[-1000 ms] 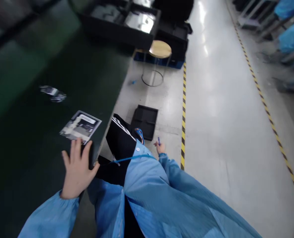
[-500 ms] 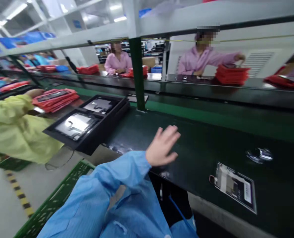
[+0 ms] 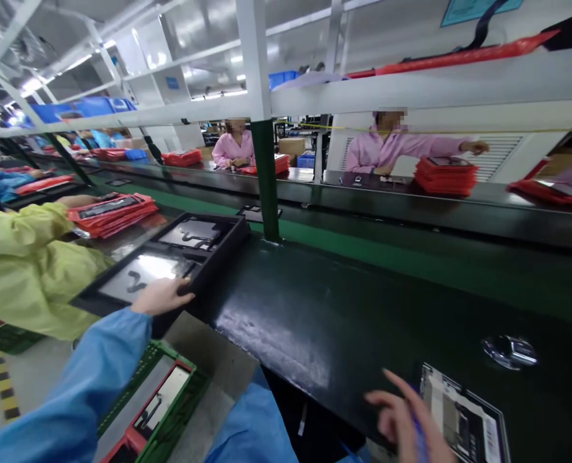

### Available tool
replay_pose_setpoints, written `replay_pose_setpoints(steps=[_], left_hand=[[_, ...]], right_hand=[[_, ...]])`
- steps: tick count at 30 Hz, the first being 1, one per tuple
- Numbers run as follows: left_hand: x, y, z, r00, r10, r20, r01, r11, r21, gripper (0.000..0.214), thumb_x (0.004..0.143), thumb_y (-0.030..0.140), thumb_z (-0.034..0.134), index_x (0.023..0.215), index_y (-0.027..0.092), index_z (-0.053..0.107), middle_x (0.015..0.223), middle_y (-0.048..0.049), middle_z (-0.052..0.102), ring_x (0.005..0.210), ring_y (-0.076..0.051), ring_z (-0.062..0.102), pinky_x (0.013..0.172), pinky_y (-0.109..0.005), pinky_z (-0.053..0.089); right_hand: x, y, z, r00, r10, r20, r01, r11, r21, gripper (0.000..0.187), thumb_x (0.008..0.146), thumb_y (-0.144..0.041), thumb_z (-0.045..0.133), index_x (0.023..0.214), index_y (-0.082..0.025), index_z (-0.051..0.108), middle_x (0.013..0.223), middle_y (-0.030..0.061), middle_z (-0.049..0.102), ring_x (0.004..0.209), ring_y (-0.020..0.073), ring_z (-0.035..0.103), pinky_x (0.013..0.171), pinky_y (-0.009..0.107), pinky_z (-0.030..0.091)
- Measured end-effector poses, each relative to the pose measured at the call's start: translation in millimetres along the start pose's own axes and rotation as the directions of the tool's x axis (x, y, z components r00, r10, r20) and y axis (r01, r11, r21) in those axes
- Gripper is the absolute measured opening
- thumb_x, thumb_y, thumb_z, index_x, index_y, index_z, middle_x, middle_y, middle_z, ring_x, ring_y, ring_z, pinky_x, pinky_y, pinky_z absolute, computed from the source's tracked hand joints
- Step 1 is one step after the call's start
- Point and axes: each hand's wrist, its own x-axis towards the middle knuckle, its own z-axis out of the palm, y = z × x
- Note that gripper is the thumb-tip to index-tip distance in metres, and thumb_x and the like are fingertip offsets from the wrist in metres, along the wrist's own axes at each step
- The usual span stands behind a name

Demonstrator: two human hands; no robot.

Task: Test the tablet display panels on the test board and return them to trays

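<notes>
Head view, near to far. Right hand (image 3: 404, 421): fingers (image 3: 392, 402) apart around a blurred blue item, just above a printed card (image 3: 462, 418) near the edge of the dark green counter (image 3: 315, 334). Left hand (image 3: 163, 296): fingers (image 3: 180, 292) together on the rim of a black tray (image 3: 213, 263) holding a glossy panel (image 3: 144, 276); whether they grip cannot be told. Below: green crate (image 3: 155, 402). Beyond: yellow-green sleeve (image 3: 26, 270), red stacks (image 3: 445, 177).
</notes>
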Motion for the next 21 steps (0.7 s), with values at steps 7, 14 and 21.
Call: replay_pose_setpoints(steps=[7, 14, 21], left_hand=[[-76, 128, 6.9, 0.988, 0.151, 0.016, -0.144, 0.968, -0.206, 0.024, 0.086, 0.033, 0.046, 0.069, 0.020, 0.057, 0.069, -0.0079, 0.069, 0.071, -0.025, 0.069, 0.060, -0.031, 0.039], [-133, 210, 17.6, 0.947, 0.314, 0.063, -0.282, 0.912, -0.300, 0.019, 0.086, 0.027, 0.050, 0.080, 0.019, 0.066, 0.082, -0.0081, 0.075, 0.076, -0.028, 0.073, 0.063, -0.035, 0.049], [-130, 265, 27.7, 0.799, 0.592, 0.100, -0.541, 0.782, -0.310, 0.022, 0.085, 0.031, 0.055, 0.084, 0.016, 0.070, 0.082, -0.0105, 0.075, 0.072, -0.030, 0.072, 0.064, -0.039, 0.055]], right_hand=[[11, -55, 180, 0.794, -0.019, 0.607, -0.336, 0.819, 0.465, 0.100, 0.074, -0.055, 0.075, 0.155, -0.022, 0.026, 0.148, 0.0182, 0.049, 0.117, 0.0284, 0.065, 0.094, 0.043, 0.056], [26, -73, 165, 0.937, -0.094, 0.335, -0.128, 0.803, 0.582, 0.078, 0.077, -0.032, 0.069, 0.149, -0.021, 0.042, 0.142, 0.0048, 0.058, 0.129, 0.0260, 0.055, 0.110, 0.038, 0.044], [30, -37, 102, 0.985, 0.127, 0.114, -0.169, 0.810, 0.561, 0.080, 0.066, -0.025, 0.061, 0.145, -0.018, 0.049, 0.134, 0.0054, 0.064, 0.121, 0.0318, 0.061, 0.099, 0.041, 0.052]])
